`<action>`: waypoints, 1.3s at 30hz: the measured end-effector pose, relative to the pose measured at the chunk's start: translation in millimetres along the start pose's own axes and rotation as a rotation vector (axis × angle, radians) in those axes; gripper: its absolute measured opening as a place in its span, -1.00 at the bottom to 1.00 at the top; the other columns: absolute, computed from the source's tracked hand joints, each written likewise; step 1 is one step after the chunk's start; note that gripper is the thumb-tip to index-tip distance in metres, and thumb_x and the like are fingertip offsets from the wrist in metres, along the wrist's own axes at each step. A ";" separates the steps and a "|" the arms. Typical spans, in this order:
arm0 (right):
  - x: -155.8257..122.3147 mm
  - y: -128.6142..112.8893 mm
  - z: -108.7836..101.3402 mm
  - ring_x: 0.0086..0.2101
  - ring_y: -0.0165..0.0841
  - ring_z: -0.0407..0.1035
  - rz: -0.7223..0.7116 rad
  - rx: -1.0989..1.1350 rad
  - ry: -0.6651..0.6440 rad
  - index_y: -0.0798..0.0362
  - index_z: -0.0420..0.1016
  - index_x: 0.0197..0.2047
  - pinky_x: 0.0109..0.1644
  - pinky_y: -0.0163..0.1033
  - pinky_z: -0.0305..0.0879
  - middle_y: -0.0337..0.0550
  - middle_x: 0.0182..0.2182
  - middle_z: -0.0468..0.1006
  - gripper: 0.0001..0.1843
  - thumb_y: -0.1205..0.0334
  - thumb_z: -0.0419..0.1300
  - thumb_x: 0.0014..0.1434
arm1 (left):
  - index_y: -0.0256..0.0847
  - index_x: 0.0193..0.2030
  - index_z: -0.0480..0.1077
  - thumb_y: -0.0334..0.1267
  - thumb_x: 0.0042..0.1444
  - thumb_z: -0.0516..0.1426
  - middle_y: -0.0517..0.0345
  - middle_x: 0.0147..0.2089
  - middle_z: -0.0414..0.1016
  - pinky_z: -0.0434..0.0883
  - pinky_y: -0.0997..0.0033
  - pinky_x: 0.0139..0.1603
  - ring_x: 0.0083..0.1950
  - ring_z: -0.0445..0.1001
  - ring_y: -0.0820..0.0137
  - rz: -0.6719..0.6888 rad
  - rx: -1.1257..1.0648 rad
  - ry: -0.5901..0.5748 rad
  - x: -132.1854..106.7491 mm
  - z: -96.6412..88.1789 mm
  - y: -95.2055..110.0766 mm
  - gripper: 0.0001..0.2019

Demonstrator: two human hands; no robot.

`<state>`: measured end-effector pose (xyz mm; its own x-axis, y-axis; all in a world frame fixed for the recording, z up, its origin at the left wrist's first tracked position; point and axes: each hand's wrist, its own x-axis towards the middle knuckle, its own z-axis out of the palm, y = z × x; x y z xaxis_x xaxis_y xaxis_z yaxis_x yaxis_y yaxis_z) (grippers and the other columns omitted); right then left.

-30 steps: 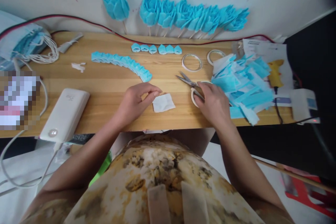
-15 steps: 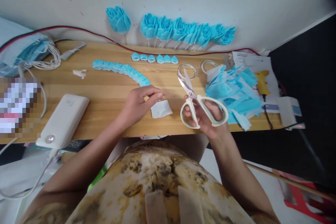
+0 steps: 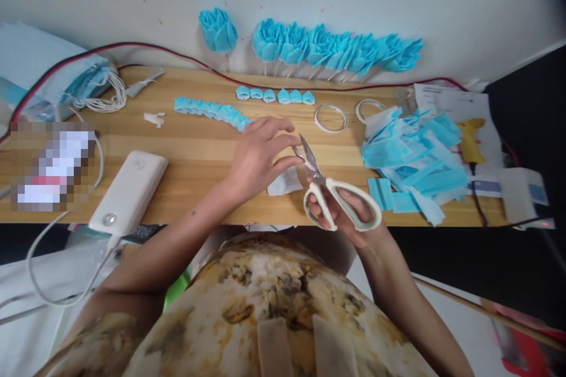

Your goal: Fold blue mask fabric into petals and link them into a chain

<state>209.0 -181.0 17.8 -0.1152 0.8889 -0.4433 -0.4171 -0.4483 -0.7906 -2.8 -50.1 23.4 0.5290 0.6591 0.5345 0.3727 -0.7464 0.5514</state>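
- Holding the scissors [image 3: 315,176] right of centre in the frame: the right hand [image 3: 339,215], fingers curled around the handles.
- At mid-frame, the left hand [image 3: 259,156], fingers parted beside the blades; cannot tell whether they touch.
- Below its thumb, on the table [image 3: 198,156], a white square [image 3: 286,184], partly hidden.
- At frame right, piled blue strips [image 3: 411,153].

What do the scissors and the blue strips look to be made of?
Scissors: blades look like metal, given their grey sheen; cream handles, probably smooth plastic, by thick rounded loops. Blue strips: matte, perhaps nonwoven fabric or paper, judging by thin, creased pieces.
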 end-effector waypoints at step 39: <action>-17.0 -22.9 -9.2 -0.42 -0.28 0.47 -0.229 -0.411 0.260 -0.05 0.69 -0.08 -0.49 -0.22 0.34 -0.08 -0.29 0.66 -0.59 -0.13 0.42 0.11 | -0.07 -0.46 0.39 0.06 0.06 0.37 0.25 -0.47 0.38 0.37 0.23 -0.12 -0.36 0.32 0.43 -0.515 -0.564 0.472 -12.2 -73.8 -50.5 -0.66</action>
<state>228.8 -186.7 39.6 0.1862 0.9389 -0.2894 -0.0122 -0.2923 -0.9563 -84.4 -13.6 36.3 -0.0154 0.9617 0.2737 -0.0183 -0.2739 0.9616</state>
